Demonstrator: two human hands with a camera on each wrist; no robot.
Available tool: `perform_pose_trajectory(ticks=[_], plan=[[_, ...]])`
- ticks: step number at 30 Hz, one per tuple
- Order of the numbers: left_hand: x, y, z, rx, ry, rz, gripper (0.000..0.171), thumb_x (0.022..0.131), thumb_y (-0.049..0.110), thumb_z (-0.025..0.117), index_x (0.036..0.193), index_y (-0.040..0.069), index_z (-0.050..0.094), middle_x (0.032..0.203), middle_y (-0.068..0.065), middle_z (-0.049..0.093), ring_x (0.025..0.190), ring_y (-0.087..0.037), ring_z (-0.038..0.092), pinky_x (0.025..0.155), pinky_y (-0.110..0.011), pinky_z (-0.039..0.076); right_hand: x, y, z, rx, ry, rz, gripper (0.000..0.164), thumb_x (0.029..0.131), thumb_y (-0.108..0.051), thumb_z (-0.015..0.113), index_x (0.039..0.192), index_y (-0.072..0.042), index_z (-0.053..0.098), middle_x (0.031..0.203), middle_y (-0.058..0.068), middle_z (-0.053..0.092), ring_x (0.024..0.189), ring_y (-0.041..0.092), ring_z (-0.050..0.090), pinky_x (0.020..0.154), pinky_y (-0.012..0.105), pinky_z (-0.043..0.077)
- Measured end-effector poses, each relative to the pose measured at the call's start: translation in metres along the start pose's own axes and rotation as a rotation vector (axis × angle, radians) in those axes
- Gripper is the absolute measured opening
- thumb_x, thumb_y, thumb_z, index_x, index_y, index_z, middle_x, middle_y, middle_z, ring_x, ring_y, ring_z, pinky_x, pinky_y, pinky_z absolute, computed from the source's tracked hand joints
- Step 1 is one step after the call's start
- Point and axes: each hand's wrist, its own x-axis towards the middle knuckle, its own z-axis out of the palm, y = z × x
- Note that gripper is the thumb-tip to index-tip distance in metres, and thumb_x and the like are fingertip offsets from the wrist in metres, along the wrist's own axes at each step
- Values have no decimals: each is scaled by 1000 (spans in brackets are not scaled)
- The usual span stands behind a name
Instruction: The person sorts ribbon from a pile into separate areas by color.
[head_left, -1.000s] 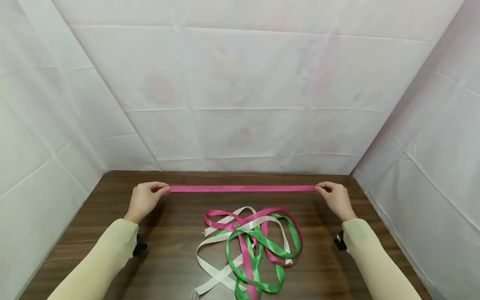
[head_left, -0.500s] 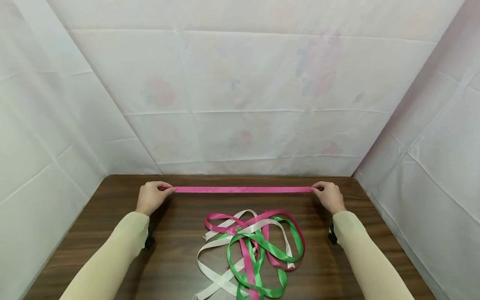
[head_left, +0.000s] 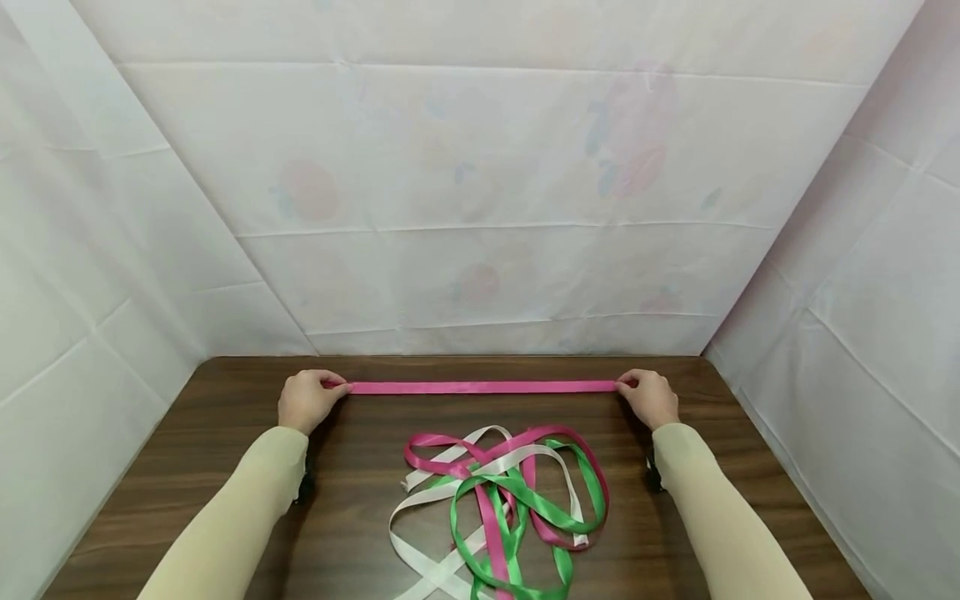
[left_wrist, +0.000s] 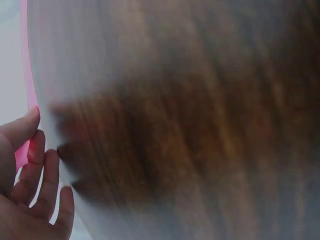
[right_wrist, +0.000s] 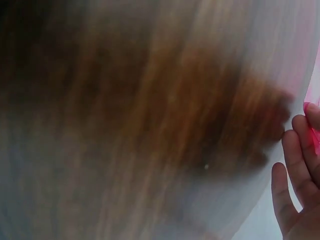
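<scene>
A pink ribbon (head_left: pixel 483 387) is stretched straight and level near the table's far edge. Its left end is pinched between thumb and forefinger of my left hand (head_left: pixel 309 400); my right hand (head_left: pixel 649 397) pinches the other end the same way. In the left wrist view, the left hand (left_wrist: pixel 35 185) has its thumb against the forefinger on the ribbon (left_wrist: pixel 27 75), other fingers loosely spread. The right wrist view catches the right hand (right_wrist: pixel 302 175) at its edge, with a bit of pink ribbon (right_wrist: pixel 315 85) at the thumb.
Nearer me on the dark wood table (head_left: pixel 352 525) lies a loose tangle of ribbons: a green ribbon (head_left: pixel 543 507), a white ribbon (head_left: pixel 408 550) and another pink ribbon (head_left: pixel 491 525). White cloth (head_left: pixel 480 183) hangs behind the table and at both sides.
Both hands have come closer together, still holding the pink ribbon, so the span between them is shorter. The camera view has shifted slightly. The tangle looks the same.
</scene>
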Motion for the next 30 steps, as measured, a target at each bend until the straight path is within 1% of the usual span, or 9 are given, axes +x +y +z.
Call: perform_pose_trajectory(ticks=[5, 8, 13, 16, 18, 20, 24, 27, 30], plan=[[0, 0, 1, 40, 5, -5, 27, 92, 33, 77, 98, 7, 80, 102, -21, 77, 93, -41, 69, 81, -56, 56, -1, -6, 3, -17, -3, 12, 23, 101, -30, 65, 107, -11, 77, 118, 19, 75, 113, 43, 67, 93, 68, 46], [0, 0, 1, 53, 27, -1, 30, 92, 33, 78, 101, 5, 79, 102, -22, 76, 90, -41, 69, 80, -57, 54, -1, -8, 3, -27, 5, 22, 24, 101, -30, 65, 108, -11, 77, 117, 19, 75, 112, 43, 67, 93, 68, 46], [-1, 1, 3, 68, 50, -21, 39, 91, 34, 78, 113, 2, 74, 114, -27, 72, 103, -48, 66, 89, -62, 49, -3, -8, -1, -28, 14, 65, 27, 101, -33, 66, 111, -9, 74, 118, 20, 74, 111, 43, 67, 90, 64, 49], [-2, 0, 3, 63, 73, -37, 40, 91, 32, 79, 115, 0, 72, 113, -28, 69, 103, -48, 65, 89, -62, 49, -3, -7, -1, -26, 14, 86, 31, 100, -35, 66, 113, -8, 72, 118, 21, 73, 109, 43, 68, 88, 61, 50], [-2, 0, 3, 53, 92, -42, 39, 90, 30, 80, 114, 0, 72, 110, -28, 68, 100, -47, 65, 87, -62, 50, -2, -5, 0, -26, 21, 81, 33, 100, -36, 67, 114, -7, 71, 119, 21, 72, 109, 43, 67, 88, 62, 50], [-3, -1, 3, 36, 95, -52, 38, 91, 28, 79, 115, -1, 72, 110, -27, 67, 99, -46, 64, 86, -60, 50, -2, -3, 0, -30, 32, 63, 35, 99, -36, 67, 115, -6, 70, 118, 22, 71, 108, 42, 67, 87, 61, 51], [-4, -1, 0, 9, 67, -61, 40, 93, 28, 77, 118, -2, 70, 114, -28, 64, 102, -44, 62, 88, -60, 51, -2, 1, -3, -28, 39, 17, 39, 100, -36, 66, 120, -2, 68, 116, 24, 65, 102, 39, 65, 84, 57, 53], [-3, -2, -4, -3, 46, -48, 42, 95, 29, 75, 122, -3, 67, 121, -29, 62, 109, -46, 61, 93, -62, 50, -2, 3, -8, -32, 21, -3, 42, 102, -36, 64, 126, 0, 64, 122, 26, 59, 105, 40, 63, 85, 58, 52], [-1, -2, -9, -9, 40, -30, 43, 96, 29, 74, 124, -3, 66, 126, -30, 61, 114, -47, 60, 94, -63, 49, -3, 3, -16, -56, 10, -15, 46, 103, -37, 63, 131, -1, 60, 135, 29, 52, 115, 45, 61, 90, 63, 50]])
